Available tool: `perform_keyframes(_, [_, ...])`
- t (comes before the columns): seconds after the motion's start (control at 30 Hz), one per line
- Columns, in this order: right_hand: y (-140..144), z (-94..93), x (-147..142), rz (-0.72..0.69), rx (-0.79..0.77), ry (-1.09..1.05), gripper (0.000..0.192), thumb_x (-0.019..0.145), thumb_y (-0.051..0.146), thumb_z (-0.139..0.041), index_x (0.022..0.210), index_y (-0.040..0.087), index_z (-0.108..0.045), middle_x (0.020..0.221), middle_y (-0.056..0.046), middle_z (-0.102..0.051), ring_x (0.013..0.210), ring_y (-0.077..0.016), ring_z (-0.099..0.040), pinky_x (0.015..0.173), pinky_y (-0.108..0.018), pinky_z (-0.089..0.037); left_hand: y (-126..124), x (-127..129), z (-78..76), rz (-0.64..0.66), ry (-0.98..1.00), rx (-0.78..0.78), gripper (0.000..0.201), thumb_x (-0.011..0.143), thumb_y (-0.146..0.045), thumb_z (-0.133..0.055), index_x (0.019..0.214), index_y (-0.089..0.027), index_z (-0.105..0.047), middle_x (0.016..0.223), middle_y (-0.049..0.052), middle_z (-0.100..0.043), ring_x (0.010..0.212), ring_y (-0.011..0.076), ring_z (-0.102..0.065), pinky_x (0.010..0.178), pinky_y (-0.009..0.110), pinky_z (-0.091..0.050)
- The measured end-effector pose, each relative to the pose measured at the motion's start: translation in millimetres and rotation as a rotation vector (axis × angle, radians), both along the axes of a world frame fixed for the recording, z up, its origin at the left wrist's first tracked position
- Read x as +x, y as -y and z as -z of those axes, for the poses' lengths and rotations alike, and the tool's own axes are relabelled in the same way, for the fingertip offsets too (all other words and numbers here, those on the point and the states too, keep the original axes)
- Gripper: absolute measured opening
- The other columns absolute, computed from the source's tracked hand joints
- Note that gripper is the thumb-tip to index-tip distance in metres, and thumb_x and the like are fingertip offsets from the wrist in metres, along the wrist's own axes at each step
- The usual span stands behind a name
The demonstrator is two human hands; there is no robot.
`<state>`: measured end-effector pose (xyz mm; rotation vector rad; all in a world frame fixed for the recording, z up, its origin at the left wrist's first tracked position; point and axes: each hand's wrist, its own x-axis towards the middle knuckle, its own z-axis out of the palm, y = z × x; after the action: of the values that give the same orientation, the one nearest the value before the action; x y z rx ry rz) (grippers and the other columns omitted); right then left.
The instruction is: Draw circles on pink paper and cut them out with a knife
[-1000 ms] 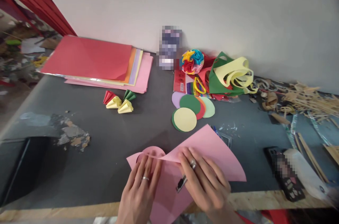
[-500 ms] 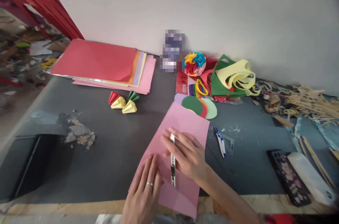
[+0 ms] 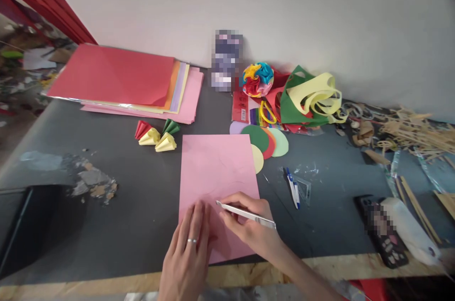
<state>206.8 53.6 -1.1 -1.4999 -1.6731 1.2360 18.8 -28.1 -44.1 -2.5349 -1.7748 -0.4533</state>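
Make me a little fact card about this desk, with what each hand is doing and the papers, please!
Left hand: flat on the pink sheet
Right hand: holding a slim silver tool over the sheet
Paper circles: several colors, partly under the sheet
Folded pieces: one red, one green, two yellow
Paper stack: red on top

One cutter, four paper cones

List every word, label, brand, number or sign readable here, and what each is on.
No text is legible.
Red packet: character-like marks, too blurred to read.
White rounded object: small mark, too small to read.
Item by the wall: pixelated.
Dark phone: partly pixelated, nothing readable.
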Motion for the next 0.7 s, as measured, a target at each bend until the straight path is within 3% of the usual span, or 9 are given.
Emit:
perform_keyframes(0.07, [-0.3, 2.6, -3.7, 0.009, 0.032, 0.020, 0.009, 0.087, 0.032, -0.072, 0.091, 0.023, -0.073, 0.068, 0.005, -0.072, 0.055, -0.0097, -0.063, 0.054, -0.018, -0.049, -1.5, -4.7, -1.6, 0.034, 0.015, -0.013, 0.070, 0.093, -0.014, -0.055, 0.158, -0.008, -0.033, 0.159, 0.013, -0.051, 0.155, 0.0253, -0.037, 0.132, 0.036, -0.022])
perform_keyframes(0.17, [-2.6, 7.1, -10.2, 0.023, 0.142, 0.017, 0.016, 0.091, 0.033, -0.068, 0.080, 0.021, -0.071, 0.062, 0.005, -0.068, 0.051, -0.0087, -0.059, 0.051, -0.017, -0.046, -2.8, -9.7, -3.2, 0.051, 0.031, -0.021, 0.070, 0.091, -0.008, -0.048, 0.159, -0.008, -0.031, 0.158, 0.012, -0.053, 0.153, 0.0239, -0.039, 0.130, 0.035, -0.026])
perform_keyframes(0.5, [-8.4, 15.3, -13.2, -0.059, 0.195, 0.028, 0.013, 0.096, 0.030, -0.065, 0.092, 0.022, -0.075, 0.078, 0.001, -0.077, 0.065, -0.0127, -0.070, 0.062, -0.022, -0.055, -7.7, -12.5, -7.9, 0.066, 0.068, -0.002, 0.074, 0.089, -0.006, -0.047, 0.160, -0.010, -0.028, 0.151, 0.013, -0.059, 0.151, 0.0239, -0.043, 0.129, 0.035, -0.029])
perform_keyframes(0.7, [-8.1, 13.9, -14.6, -0.084, 0.229, 0.029, 0.011, 0.097, 0.027, -0.064, 0.093, 0.023, -0.074, 0.078, 0.001, -0.076, 0.066, -0.0132, -0.069, 0.063, -0.024, -0.055, -7.1, -11.9, -7.0, 0.074, 0.035, -0.012, 0.072, 0.089, -0.005, -0.050, 0.158, -0.006, -0.032, 0.153, 0.014, -0.057, 0.153, 0.0249, -0.039, 0.133, 0.035, -0.019])
